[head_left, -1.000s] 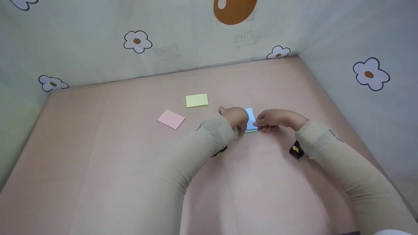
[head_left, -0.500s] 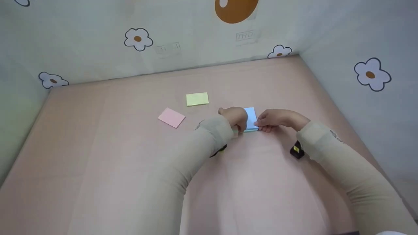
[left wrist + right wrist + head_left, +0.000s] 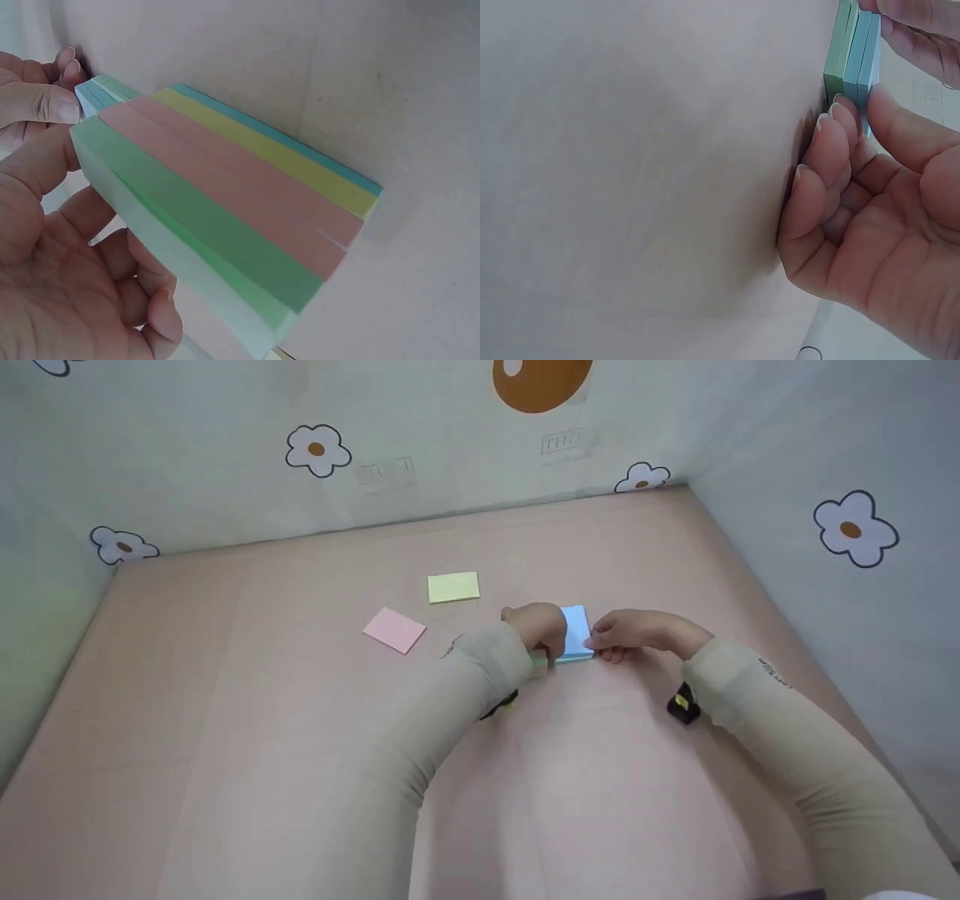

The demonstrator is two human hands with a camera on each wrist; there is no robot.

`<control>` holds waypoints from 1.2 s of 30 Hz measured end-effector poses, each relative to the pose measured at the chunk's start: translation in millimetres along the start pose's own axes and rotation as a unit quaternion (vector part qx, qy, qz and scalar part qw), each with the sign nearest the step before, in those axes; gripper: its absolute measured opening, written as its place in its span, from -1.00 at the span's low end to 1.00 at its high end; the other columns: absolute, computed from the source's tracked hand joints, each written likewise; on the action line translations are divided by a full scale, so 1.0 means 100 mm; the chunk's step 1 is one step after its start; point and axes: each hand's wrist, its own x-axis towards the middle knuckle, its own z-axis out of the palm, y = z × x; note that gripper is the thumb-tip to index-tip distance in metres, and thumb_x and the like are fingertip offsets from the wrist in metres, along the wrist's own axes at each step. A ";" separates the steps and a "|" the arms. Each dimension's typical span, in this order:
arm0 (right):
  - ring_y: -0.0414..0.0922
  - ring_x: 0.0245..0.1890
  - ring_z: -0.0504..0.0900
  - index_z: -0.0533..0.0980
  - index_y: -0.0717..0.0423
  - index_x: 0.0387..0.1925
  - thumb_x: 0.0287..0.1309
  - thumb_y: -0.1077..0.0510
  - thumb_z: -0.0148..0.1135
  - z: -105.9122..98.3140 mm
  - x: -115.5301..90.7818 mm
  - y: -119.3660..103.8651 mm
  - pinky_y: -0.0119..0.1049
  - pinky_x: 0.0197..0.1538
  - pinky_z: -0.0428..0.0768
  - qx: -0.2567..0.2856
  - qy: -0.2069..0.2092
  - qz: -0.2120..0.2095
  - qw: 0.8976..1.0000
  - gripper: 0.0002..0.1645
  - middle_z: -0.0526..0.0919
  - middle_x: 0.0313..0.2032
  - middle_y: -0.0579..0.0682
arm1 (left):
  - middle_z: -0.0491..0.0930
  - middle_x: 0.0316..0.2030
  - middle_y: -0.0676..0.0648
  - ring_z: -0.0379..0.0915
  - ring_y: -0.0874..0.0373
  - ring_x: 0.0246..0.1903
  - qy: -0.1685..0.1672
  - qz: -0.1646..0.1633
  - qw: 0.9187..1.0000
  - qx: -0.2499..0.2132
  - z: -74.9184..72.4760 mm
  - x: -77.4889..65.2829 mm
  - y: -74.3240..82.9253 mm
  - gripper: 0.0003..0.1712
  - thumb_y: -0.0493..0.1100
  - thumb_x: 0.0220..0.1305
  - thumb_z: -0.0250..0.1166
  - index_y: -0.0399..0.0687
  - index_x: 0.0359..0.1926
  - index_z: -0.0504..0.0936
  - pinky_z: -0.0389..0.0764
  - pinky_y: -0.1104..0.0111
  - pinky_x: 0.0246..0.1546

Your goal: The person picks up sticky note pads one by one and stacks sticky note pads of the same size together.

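Observation:
My left hand [image 3: 536,628] pinches one end of a layered stack of sticky note pads [image 3: 225,187], with pale green on the outer face and green, pink, yellow and blue bands along its side. In the head view only a green bit of that stack shows below the hand. Beside it, my right hand [image 3: 630,634] pinches the right edge of a smaller stack of blue and green sticky note pads [image 3: 576,631], blue uppermost. In the right wrist view, thumb and fingertips meet at the corner of this stack [image 3: 853,64], while the left fingers overlap its far end.
A yellow sticky note pad [image 3: 453,587] lies farther back on the pink-covered table [image 3: 300,720], and a pink pad [image 3: 394,630] lies to its left. Pale flower-printed sheets [image 3: 450,457] rise at the back and both sides. Black wrist devices [image 3: 682,705] hang under the sleeves.
The left hand shifts very slightly leftward, showing a little more of the blue pad. The right hand keeps its pinch, and the yellow and pink pads stay put.

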 end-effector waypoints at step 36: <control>-0.24 -0.56 0.36 0.41 0.16 -0.35 0.30 0.03 -0.03 0.00 0.01 -0.01 -0.42 -0.38 0.36 -0.014 -0.003 -0.007 1.000 -0.73 0.37 -0.56 -0.11 | 0.33 -0.34 0.08 0.22 0.18 -0.22 -0.071 -0.086 0.994 -0.006 -0.08 0.12 0.06 -0.59 0.02 0.17 0.23 0.03 0.03 0.56 0.13 0.26 0.16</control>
